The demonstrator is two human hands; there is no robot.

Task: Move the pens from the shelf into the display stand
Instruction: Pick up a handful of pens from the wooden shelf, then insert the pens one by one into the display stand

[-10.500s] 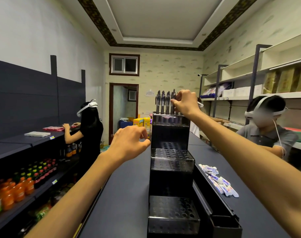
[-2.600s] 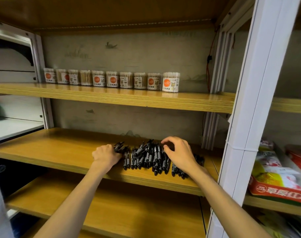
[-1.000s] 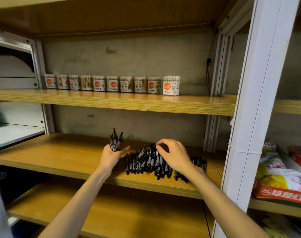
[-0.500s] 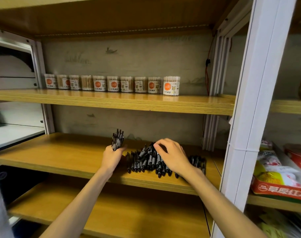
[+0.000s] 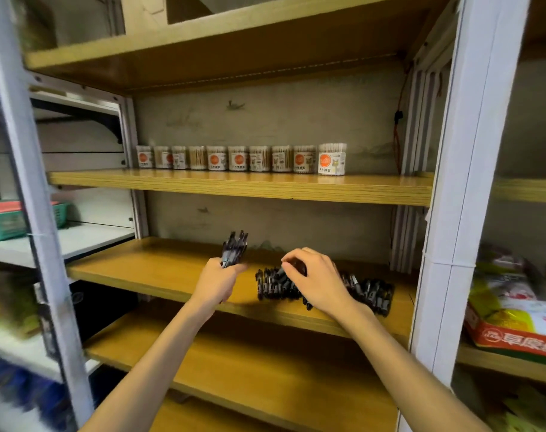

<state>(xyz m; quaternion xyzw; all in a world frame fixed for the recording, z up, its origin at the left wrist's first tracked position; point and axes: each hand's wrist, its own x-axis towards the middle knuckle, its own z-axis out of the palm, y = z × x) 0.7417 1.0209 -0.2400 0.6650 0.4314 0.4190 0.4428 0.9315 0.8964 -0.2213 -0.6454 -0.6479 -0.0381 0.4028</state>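
Two hands, both over the middle wooden shelf [image 5: 159, 269]. Left hand [image 5: 217, 283]: fingers curled round a bundle of pens [image 5: 234, 249], held upright, tips fanning above the fist; the number in the bundle cannot be told, several at least. Right hand [image 5: 318, 282]: palm down over the pile of pens [image 5: 368, 291], fingertips bent and pinching one dark pen at the pile's upper left edge. Pile: black pens lying flat and crowded near the shelf's right end, some hidden under the hand, too many and too overlapped to count. Display stand: out of frame.

Shelf above [image 5: 234, 185]: ten clear tubs of cotton swabs [image 5: 332, 159] in one row against the back wall, most with orange round labels. Left bay: one green basket [image 5: 3, 224]. Right bay, past the white upright [image 5: 471, 169]: one printed bag [image 5: 515, 310] with a red band.
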